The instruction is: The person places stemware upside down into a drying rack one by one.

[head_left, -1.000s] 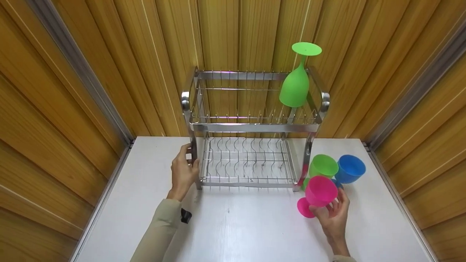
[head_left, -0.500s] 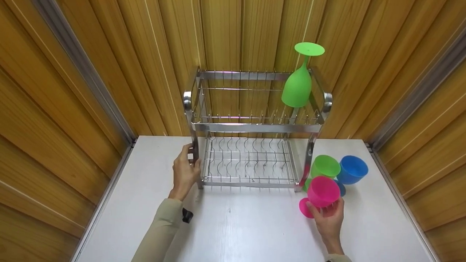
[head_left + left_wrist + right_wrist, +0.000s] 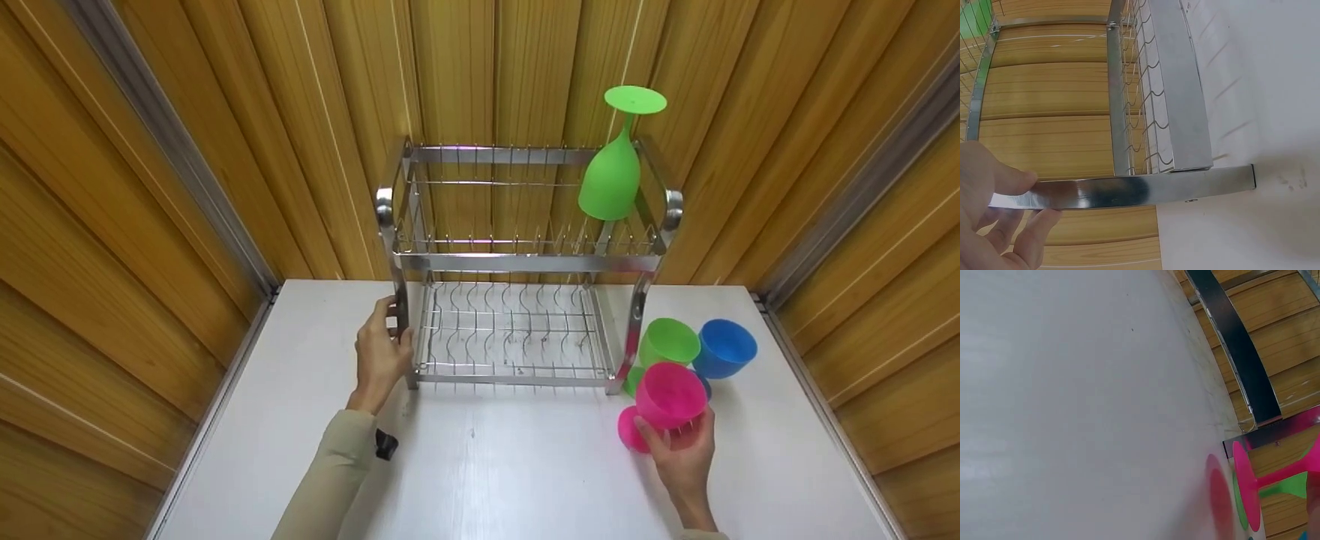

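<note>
My left hand (image 3: pixel 381 358) grips the left front post of a two-tier metal dish rack (image 3: pixel 525 263). In the left wrist view its thumb and fingers pinch that flat metal post (image 3: pixel 1112 192). At right, my right hand (image 3: pixel 684 457) holds a pink goblet (image 3: pixel 670 394) upright by the underside of its bowl. The right wrist view shows the pink foot (image 3: pixel 1247 486) apart from its reflection on the table, so it appears slightly raised. Close behind it stand a green goblet (image 3: pixel 669 341) and a blue goblet (image 3: pixel 724 348), both upright, their feet partly hidden.
Another green goblet (image 3: pixel 611 180) is upside down on the rack's upper tier, at the right end. Wavy wires (image 3: pixel 510 322) line the lower tier. The rack stands on a white table (image 3: pixel 480 465) enclosed by wood-patterned walls (image 3: pixel 450 75).
My right hand's fingers have drawn in around the pink goblet's bowl, and the goblet has shifted slightly right. My left hand keeps its grip on the rack.
</note>
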The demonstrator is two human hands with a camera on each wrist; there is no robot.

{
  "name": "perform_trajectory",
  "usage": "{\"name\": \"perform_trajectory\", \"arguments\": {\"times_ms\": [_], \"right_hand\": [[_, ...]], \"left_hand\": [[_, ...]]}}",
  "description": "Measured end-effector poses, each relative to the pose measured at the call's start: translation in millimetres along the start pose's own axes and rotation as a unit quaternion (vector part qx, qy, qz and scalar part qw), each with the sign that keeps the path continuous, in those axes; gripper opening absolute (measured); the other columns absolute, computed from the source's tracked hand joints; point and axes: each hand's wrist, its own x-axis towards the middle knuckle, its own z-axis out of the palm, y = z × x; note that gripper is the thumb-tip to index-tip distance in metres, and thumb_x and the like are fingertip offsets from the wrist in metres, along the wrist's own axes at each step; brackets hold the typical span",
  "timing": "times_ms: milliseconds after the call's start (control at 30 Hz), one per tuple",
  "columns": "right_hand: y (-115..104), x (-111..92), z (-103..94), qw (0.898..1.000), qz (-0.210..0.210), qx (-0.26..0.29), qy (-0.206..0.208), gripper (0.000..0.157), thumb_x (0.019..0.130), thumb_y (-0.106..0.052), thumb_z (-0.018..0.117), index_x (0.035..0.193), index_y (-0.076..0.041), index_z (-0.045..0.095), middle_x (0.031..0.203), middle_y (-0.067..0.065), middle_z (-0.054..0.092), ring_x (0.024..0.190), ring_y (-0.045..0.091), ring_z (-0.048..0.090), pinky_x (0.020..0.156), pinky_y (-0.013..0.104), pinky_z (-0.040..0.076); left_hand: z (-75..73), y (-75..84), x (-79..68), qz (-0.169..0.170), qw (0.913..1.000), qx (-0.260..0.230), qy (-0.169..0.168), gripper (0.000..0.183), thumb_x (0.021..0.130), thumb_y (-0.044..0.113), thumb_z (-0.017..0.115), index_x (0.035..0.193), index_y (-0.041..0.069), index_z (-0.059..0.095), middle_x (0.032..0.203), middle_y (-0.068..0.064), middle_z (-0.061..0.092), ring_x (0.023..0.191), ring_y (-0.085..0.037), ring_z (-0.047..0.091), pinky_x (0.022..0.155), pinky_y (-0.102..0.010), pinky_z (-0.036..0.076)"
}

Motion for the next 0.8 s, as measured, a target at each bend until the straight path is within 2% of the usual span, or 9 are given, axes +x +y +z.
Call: {"name": "perform_trajectory", "arguments": {"times_ms": [333,467,633,800], "right_hand": [[-29,-4,2.4,0.999,-0.033,-0.01,-0.016,0.093,0.079,0.015,0.086,0.156,-0.009,0.041,0.148,0.002,0.054,0.136,0.021,0.053,0.099,0.013,0.055],[-41,-3,4.2,0.996,-0.075,-0.015,-0.036,0.092,0.077,0.016,0.086,0.155,-0.004,0.044,0.146,0.006,0.056,0.133,0.023,0.056,0.099,0.016,0.056],[-55,-1,7.1,0.987,-0.144,-0.029,-0.069,0.094,0.073,0.018,0.088,0.155,0.0,0.045,0.147,0.011,0.057,0.131,0.024,0.058,0.099,0.018,0.057],[-66,3,12.1,0.978,-0.181,-0.049,-0.096,0.099,0.069,0.017,0.091,0.156,0.001,0.044,0.147,0.005,0.057,0.131,0.021,0.058,0.098,0.015,0.057]], "left_hand": [[3.4,0.3,-4.9,-0.003,0.9999,-0.007,0.009,0.06,0.095,-0.003,0.072,0.151,0.01,0.055,0.135,-0.018,0.068,0.104,-0.036,0.077,0.087,-0.048,0.067],[3.4,0.2,-6.6,-0.004,0.9999,0.002,0.015,0.061,0.095,0.0,0.072,0.153,0.009,0.054,0.136,-0.018,0.068,0.103,-0.034,0.076,0.084,-0.048,0.067],[1.1,2.8,-6.7,0.013,0.9997,0.005,0.022,0.061,0.093,0.003,0.075,0.151,0.003,0.055,0.135,-0.019,0.067,0.106,-0.035,0.074,0.085,-0.049,0.065],[-4.0,11.6,-9.1,0.029,0.9991,-0.004,0.032,0.06,0.091,0.003,0.077,0.147,0.001,0.056,0.14,-0.02,0.062,0.116,-0.04,0.068,0.092,-0.054,0.062]]}}
